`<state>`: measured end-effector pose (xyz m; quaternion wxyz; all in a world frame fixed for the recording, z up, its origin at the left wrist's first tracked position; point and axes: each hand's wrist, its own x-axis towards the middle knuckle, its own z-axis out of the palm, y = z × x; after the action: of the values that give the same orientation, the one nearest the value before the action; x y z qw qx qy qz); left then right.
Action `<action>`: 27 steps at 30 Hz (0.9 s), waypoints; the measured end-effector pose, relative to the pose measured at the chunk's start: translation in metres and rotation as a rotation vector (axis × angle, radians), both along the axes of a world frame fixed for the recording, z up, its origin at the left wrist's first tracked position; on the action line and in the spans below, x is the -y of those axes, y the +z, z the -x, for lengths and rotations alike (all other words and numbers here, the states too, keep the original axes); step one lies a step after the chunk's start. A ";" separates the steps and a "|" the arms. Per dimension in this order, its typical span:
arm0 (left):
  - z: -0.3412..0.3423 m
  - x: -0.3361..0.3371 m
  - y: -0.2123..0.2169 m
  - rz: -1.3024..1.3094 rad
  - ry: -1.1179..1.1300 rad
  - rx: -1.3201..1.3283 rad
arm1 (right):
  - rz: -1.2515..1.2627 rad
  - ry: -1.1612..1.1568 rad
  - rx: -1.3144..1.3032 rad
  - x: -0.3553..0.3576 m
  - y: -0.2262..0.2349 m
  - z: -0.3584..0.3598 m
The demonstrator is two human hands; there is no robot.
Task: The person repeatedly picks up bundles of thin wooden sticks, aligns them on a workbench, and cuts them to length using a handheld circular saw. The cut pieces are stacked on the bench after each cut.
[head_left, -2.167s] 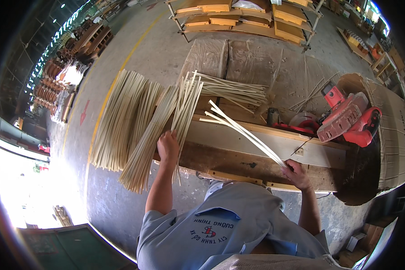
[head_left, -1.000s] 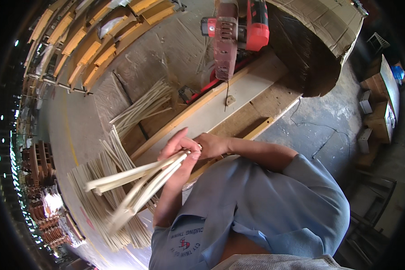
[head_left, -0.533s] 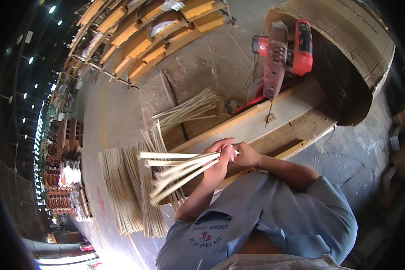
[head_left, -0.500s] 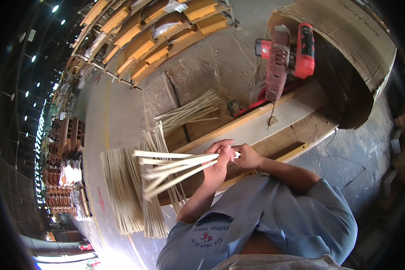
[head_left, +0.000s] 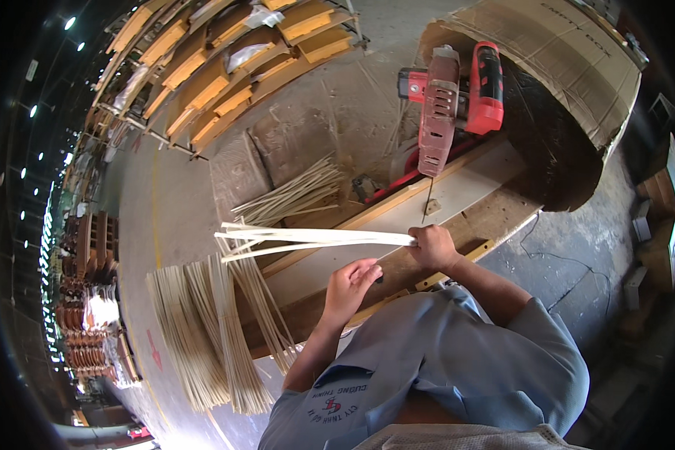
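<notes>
My right hand [head_left: 432, 247] is closed round one end of a small bunch of pale, thin wooden or cane strips [head_left: 315, 237]. The strips point left over the bench, their far ends fanned apart. Below them, my left hand [head_left: 351, 289] is off the bunch, fingers curled toward the thumb. A small dark thing shows at its fingertips, too small to name. Just beyond my right hand stands a red and black miter saw [head_left: 440, 112], its thin blade pointing down at the pale bench board [head_left: 307, 271].
Large bundles of strips [head_left: 190, 337] hang over the bench's left end. More loose strips [head_left: 296, 193] lie beyond the bench. A big open cardboard box [head_left: 555, 82] stands behind the saw. Racks of wooden parts [head_left: 225, 67] are at the far left; a cable [head_left: 577, 264] crosses the floor on the right.
My left hand has come off the strips and moved down, nearer my body. My right hand has shifted right with the bunch, which now lies straighter and closer together.
</notes>
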<state>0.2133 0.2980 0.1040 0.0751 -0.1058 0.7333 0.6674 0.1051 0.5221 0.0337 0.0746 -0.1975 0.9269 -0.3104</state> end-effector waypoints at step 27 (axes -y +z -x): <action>0.025 0.052 0.015 -0.462 0.482 -0.441 | 0.039 0.364 0.683 -0.037 0.026 -0.003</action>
<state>0.1884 0.2461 0.1194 -0.2213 -0.1093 0.5166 0.8199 0.1078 0.5589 0.0592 0.4293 -0.2455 0.7922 -0.3576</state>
